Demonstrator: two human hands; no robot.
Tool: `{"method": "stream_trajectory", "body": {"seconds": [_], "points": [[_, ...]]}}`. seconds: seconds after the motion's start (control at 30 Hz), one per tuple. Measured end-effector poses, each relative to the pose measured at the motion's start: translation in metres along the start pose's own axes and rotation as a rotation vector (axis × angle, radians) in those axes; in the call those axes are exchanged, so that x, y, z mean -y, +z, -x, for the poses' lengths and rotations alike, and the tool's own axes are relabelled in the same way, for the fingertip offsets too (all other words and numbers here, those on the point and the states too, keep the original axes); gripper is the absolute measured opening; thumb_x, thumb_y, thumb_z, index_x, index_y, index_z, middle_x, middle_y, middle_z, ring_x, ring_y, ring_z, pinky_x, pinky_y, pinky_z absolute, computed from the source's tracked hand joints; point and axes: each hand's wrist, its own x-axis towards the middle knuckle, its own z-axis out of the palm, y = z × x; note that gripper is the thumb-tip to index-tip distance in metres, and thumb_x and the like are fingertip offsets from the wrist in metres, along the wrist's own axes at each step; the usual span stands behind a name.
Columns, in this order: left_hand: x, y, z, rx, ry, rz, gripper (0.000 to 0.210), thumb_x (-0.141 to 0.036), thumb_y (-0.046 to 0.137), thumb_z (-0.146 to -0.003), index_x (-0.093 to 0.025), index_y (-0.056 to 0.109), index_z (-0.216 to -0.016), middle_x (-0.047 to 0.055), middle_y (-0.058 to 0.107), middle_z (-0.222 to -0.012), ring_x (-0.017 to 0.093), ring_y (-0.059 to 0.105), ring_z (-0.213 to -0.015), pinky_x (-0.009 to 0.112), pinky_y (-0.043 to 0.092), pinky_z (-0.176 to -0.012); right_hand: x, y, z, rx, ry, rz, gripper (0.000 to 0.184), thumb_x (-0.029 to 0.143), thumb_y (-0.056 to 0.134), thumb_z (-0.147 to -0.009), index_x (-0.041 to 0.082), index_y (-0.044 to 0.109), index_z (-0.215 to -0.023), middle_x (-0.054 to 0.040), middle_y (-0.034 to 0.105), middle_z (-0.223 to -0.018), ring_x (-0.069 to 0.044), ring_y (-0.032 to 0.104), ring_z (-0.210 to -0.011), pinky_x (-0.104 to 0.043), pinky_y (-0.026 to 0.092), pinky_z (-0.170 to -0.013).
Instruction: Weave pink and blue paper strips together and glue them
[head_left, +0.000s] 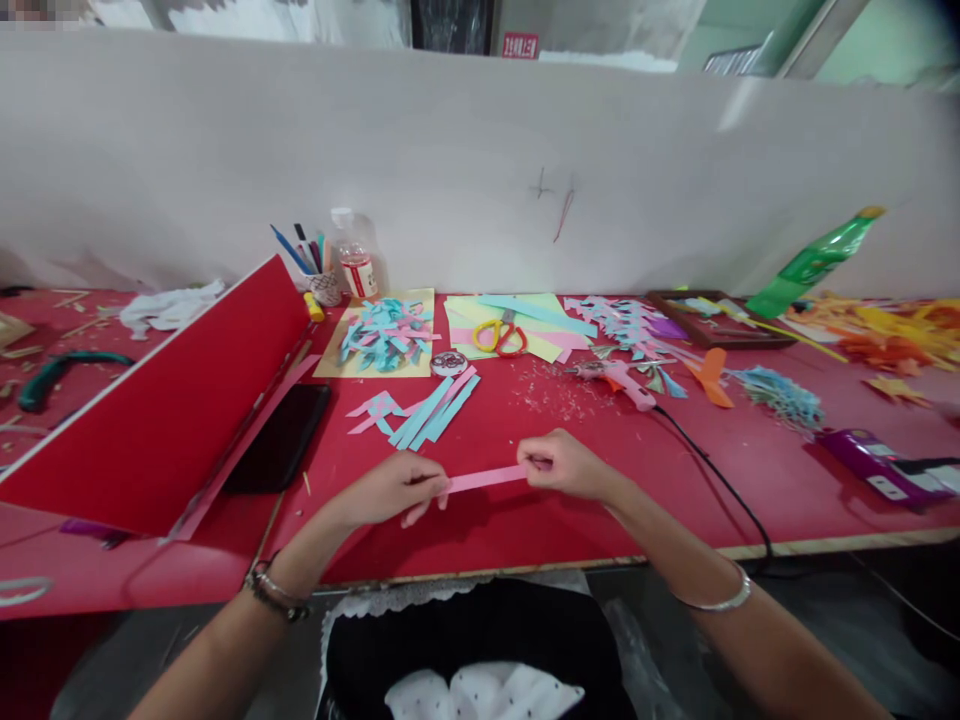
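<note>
**Room at the front, crowding behind and at the sides**

A pink paper strip, held taut between left hand and right hand, bars the centre; bare red tabletop lies between it and the front edge. Rightward, open surface runs until the black cord of the glue gun crosses it. Leftward, a black phone and a tilted red board block the way. Ahead, light-blue strips lie just beyond the left hand; between them and the glue gun, a lane over scattered shavings leads toward the scissors. A pale partition closes the back.
</note>
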Motion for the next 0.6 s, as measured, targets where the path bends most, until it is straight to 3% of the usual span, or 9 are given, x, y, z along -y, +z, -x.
{"method": "stream_trajectory", "body": {"seconds": [0.17,0.3,0.43,0.53,0.6], "points": [[0.009,-0.013,0.019,-0.015,-0.079,-0.062,0.036,-0.039,0.034,-0.082,-0.013,0.053,-0.065,-0.006,0.041,-0.036,0.006,0.039,-0.037,0.016,0.032,-0.047,-0.028,-0.021,0.023,-0.003,0.121,0.106,0.011,0.019,0.042,-0.067,0.015,0.044,-0.057,0.0047,0.040,-0.052,-0.006,0.037,-0.049,-0.018,0.023,-0.049],[-0.004,-0.010,0.023,0.009,-0.067,-0.243,0.032,-0.032,0.033,-0.082,-0.014,0.054,-0.065,-0.005,0.047,-0.041,0.006,0.044,-0.041,0.015,0.033,-0.049,-0.030,-0.034,0.025,0.025,0.223,0.420,0.012,0.023,0.043,-0.069,0.016,0.047,-0.060,0.0038,0.042,-0.049,-0.007,0.035,-0.046,-0.021,0.017,-0.047],[-0.014,-0.013,0.033,-0.008,-0.028,-0.377,0.028,-0.025,0.033,-0.080,-0.015,0.051,-0.060,-0.004,0.050,-0.043,0.006,0.045,-0.043,0.015,0.032,-0.050,-0.035,-0.048,0.026,0.002,0.207,0.614,0.013,0.023,0.041,-0.071,0.017,0.050,-0.063,0.0015,0.048,-0.051,-0.009,0.040,-0.048,-0.022,0.017,-0.048],[-0.013,-0.020,0.046,-0.032,-0.064,-0.429,0.028,-0.022,0.035,-0.078,-0.016,0.045,-0.053,-0.004,0.049,-0.043,0.005,0.041,-0.041,0.015,0.029,-0.047,-0.041,-0.052,0.033,-0.095,0.251,0.647,0.015,0.022,0.041,-0.073,0.018,0.052,-0.064,0.0002,0.052,-0.052,-0.011,0.044,-0.048,-0.022,0.022,-0.048],[-0.013,-0.021,0.050,-0.072,-0.090,-0.466,0.027,-0.022,0.036,-0.077,-0.015,0.044,-0.052,-0.005,0.048,-0.043,0.005,0.039,-0.041,0.015,0.027,-0.046,-0.036,-0.049,0.034,-0.219,0.244,0.554,0.018,0.023,0.039,-0.077,0.017,0.055,-0.071,-0.0019,0.057,-0.061,-0.012,0.050,-0.054,-0.022,0.029,-0.052]]}}
